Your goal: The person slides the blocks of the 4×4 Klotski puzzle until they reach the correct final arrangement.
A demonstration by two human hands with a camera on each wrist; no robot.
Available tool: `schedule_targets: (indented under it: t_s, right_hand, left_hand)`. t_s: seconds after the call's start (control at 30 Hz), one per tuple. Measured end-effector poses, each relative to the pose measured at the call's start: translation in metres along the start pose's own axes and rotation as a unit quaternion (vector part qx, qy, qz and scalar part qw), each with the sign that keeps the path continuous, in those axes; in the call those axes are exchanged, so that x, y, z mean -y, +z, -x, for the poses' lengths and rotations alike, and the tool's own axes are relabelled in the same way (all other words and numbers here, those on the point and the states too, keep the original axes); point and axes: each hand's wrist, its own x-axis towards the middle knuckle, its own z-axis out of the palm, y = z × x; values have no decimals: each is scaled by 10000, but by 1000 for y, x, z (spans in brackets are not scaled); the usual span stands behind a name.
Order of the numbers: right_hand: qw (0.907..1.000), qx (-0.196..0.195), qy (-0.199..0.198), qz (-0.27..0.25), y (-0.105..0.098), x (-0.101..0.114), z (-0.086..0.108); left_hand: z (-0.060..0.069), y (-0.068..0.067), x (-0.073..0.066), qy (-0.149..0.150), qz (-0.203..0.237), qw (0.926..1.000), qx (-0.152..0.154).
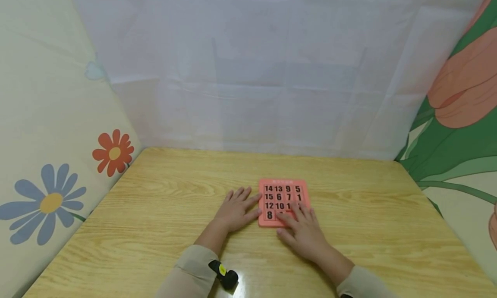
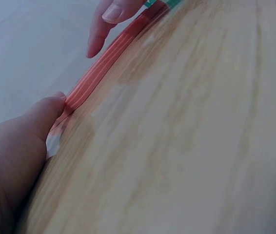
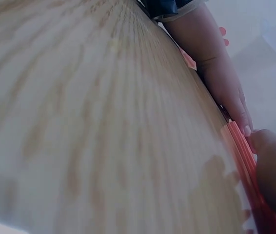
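We judge the number puzzle (image 1: 280,202), flat on the table (image 1: 174,190), light, stiff and smooth, best steadied by its rim (image 1: 268,224), whose left side our loosely extended left hand (image 1: 236,212) touches while our right hand (image 1: 305,233) lies fingers apart over its lower right.

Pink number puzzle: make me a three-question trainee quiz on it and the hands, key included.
1. In the head view, which number stands top left on the pink rectangular puzzle board with black numerals? (a) 5 (b) 14 (c) 9
2. True or false: in the head view, the right hand covers the board's top row.
3. Fill in: in the head view, the left hand is at the board's ____ edge.

Key:
1. b
2. False; the right hand reaches over its lower right part.
3. left
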Motion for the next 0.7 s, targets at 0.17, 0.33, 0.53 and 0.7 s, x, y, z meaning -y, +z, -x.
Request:
schedule_targets:
  t_s: [0.17,0.33,0.53,0.7]
  right_hand:
    - [10000,61,-47,34,2,4,-3]
    - [10000,40,-17,45,1,4,-3]
    - [10000,24,37,86,0,0,-1]
    - [9999,3,132,108,-1,-6,2]
  left_hand:
    - [0,1,1,21,0,10000,-20]
    - [1,-1,-1,36,23,10000,-26]
    - [1,-2,-2,43,27,10000,-14]
    - [1,-2,-1,32,3,10000,-8]
